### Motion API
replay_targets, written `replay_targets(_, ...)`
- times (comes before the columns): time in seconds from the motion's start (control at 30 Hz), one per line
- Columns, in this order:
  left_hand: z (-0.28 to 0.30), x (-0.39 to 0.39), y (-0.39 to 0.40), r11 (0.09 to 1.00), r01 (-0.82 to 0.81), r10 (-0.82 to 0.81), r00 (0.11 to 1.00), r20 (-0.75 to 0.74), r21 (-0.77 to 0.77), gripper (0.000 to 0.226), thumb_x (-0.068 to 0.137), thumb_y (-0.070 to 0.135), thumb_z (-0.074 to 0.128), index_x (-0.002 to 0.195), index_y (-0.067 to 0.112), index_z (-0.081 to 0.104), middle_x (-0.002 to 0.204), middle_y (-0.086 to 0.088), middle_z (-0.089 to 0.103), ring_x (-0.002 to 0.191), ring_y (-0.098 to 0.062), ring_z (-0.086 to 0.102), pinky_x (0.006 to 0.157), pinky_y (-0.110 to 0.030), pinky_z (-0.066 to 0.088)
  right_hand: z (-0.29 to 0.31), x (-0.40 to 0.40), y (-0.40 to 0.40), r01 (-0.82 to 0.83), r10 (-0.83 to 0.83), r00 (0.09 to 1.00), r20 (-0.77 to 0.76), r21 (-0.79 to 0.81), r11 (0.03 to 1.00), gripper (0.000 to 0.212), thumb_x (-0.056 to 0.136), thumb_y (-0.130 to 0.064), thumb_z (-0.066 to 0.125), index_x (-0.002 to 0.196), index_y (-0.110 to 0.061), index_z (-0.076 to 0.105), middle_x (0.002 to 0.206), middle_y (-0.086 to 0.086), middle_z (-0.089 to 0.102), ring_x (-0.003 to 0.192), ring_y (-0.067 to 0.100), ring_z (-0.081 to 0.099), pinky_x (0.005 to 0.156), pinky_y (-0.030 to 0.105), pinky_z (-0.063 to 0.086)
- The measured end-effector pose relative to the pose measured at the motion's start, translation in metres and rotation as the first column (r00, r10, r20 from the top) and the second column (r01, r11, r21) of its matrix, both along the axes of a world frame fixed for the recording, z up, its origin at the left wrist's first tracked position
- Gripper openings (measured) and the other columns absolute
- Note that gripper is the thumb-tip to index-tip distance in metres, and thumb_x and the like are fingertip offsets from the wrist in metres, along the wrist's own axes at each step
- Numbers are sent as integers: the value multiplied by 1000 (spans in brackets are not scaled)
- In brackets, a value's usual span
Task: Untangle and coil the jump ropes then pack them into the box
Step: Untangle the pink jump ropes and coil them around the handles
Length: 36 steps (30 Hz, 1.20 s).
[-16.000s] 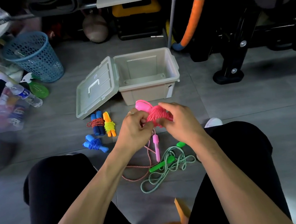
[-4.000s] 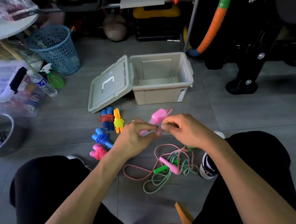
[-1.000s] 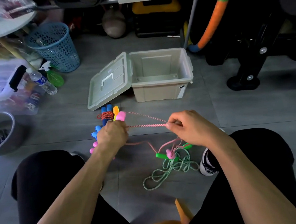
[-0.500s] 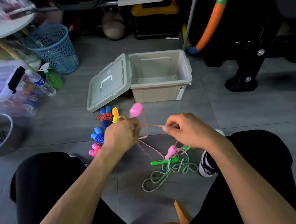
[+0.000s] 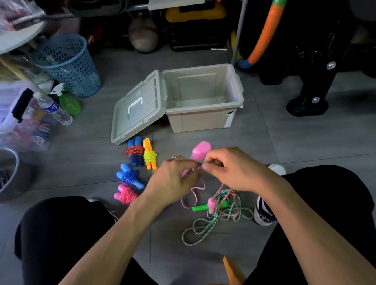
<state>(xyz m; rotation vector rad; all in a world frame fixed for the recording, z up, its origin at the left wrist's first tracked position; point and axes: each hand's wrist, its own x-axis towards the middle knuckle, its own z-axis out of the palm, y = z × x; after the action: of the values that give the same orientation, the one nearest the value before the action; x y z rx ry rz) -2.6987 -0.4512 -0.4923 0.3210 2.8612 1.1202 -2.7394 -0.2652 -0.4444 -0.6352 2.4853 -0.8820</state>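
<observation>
Head | left hand [image 5: 174,180], right hand [image 5: 228,168] now together, both pinching pink rope [image 5: 197,188]

The storage box [image 5: 203,99] and its hinged lid [image 5: 136,108] are smooth, matt beige plastic. The floor [image 5: 320,143] is matt grey tile. The pink rope handle [image 5: 200,150] is glossy plastic; the green-and-white rope [image 5: 204,228] is twisted cord. The blue basket [image 5: 69,64] is perforated plastic, and the bowl [image 5: 12,159] at the floor's left edge looks like dull metal.

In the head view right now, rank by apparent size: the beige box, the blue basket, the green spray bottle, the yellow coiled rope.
1. beige box
2. blue basket
3. and 4. green spray bottle and yellow coiled rope: too alike to rank.
</observation>
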Motion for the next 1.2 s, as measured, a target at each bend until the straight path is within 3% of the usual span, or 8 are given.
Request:
replay_targets(0.13,-5,-4,-12,953,-199,196,980,-37,-229,18,93,40,50,95,32,67,88,0,65,85,-26,61,69,-39,52,4,1,3,5,-5,1000,26,16,1000,26,93,-40,57,80,-18,64,63,-5,62,55,12,54,54,30,41)
replay_targets(0.27,-11,-14,-38,752,-266,496,831,251,-603,26,96,22,42,119,25,52,111,-10,63,99,-36,61,79,-42,51,6,-3,12,57,-58,998,-23,-23,998,22,92,-36,58,75,-24,63,59,-10,58,52,4,49,52,24,37)
replay_targets(0.4,-6,-10,-33,894,-258,382,865,326,-366,28,88,32,60,116,33,64,112,-4,66,100,-27,63,85,-32,50,5,-4,13,75,-78,996,-47,-51,996,23,95,-30,56,72,-26,58,57,-13,54,54,-2,51,50,16,34)
replay_targets(0.53,11,-4,-8,997,-80,80,995,64,-1,34,76,45,72,107,31,72,80,10,63,78,-11,60,78,-26,48,1,-2,7,31,-32,999,-43,-27,999,26,96,-30,55,72,-22,56,60,-6,55,54,12,48,56,32,41)
replay_targets(0.73,3,-3,-10,969,-158,133,981,-139,-190,27,88,46,49,96,31,71,83,4,62,78,-22,60,64,-36,51,1,1,2,7,-7,1000,-23,-2,1000,27,95,-38,57,78,-17,61,61,-5,58,51,10,45,51,28,35)
replay_targets(0.9,-4,-16,-47,785,-231,436,865,248,-575,22,93,17,47,109,23,59,105,-12,66,91,-33,63,79,-42,54,4,-6,14,95,-97,995,-27,-72,993,27,94,-35,56,72,-21,61,56,-7,54,50,8,44,51,28,37)
replay_targets(1.03,-4,-14,-40,908,-248,359,876,323,-337,27,86,32,64,114,32,66,103,-1,65,85,-21,57,79,-27,47,2,-5,13,65,-66,997,-29,-49,997,23,96,-29,54,79,-17,64,61,-7,54,55,8,45,56,30,37)
replay_targets(1.2,5,-3,-2,996,15,-11,999,49,-87,27,80,52,58,94,32,70,76,7,60,72,-19,57,69,-36,51,0,-1,5,10,-12,999,-32,-49,999,29,98,-30,51,78,-9,59,62,-3,52,55,12,43,53,28,32)
